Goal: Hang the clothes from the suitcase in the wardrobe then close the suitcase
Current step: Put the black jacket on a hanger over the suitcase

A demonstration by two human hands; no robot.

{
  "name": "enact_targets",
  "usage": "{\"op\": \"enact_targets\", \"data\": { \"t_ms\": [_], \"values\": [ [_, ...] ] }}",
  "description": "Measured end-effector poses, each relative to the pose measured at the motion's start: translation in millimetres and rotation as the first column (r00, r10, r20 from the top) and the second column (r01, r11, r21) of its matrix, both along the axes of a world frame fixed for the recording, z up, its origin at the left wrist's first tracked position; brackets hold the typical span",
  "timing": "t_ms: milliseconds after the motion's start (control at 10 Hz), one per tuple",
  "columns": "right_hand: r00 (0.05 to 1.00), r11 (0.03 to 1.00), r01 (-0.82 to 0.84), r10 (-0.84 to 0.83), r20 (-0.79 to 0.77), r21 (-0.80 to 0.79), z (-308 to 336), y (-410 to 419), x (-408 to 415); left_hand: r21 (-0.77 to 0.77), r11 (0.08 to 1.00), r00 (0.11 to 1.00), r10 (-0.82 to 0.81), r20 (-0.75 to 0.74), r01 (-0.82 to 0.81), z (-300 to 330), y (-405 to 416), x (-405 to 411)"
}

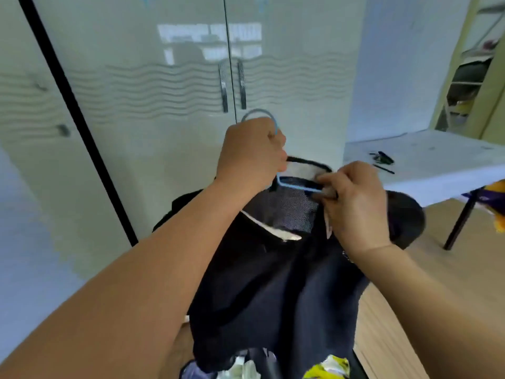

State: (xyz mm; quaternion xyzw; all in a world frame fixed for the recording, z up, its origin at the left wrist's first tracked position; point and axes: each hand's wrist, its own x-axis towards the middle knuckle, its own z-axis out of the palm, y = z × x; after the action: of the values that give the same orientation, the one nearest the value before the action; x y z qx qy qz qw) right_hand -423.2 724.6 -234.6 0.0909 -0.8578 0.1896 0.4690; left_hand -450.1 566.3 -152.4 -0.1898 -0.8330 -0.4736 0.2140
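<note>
A dark navy shirt with a white-trimmed collar hangs in front of me, its neck opening around a light blue hanger. My left hand grips the hanger just below its hook, which curves up above my knuckles. My right hand pinches the shirt's collar and the hanger's right arm together. Behind stands the wardrobe with its two glossy doors shut and two metal handles side by side. At the bottom edge, more clothes lie in what seems to be the suitcase, mostly out of view.
A white table with dark small items on it stands at the right, on black legs over a wooden floor. A purple and yellow garment hangs off its right end. A doorway with shelves opens at the far right.
</note>
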Motion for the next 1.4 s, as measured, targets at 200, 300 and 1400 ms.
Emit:
{"op": "enact_targets", "data": {
  "t_ms": [200, 300, 1400],
  "values": [
    [0.986, 0.992, -0.123, 0.117, 0.119, 0.037, 97, -38, 30, -0.091, 0.896, 0.898, 0.422, -0.127, -0.434, 110, -48, 33],
    [0.945, 0.956, -0.294, 0.294, 0.144, -0.02, 153, -47, 40, -0.078, 0.879, 0.874, 0.454, -0.174, -0.471, 150, -75, 58],
    [0.372, 0.59, -0.759, 0.741, 0.559, -0.276, 244, -309, 140, -0.347, 0.518, 0.611, 0.745, -0.268, -0.782, 230, -351, 207]
  ]
}}
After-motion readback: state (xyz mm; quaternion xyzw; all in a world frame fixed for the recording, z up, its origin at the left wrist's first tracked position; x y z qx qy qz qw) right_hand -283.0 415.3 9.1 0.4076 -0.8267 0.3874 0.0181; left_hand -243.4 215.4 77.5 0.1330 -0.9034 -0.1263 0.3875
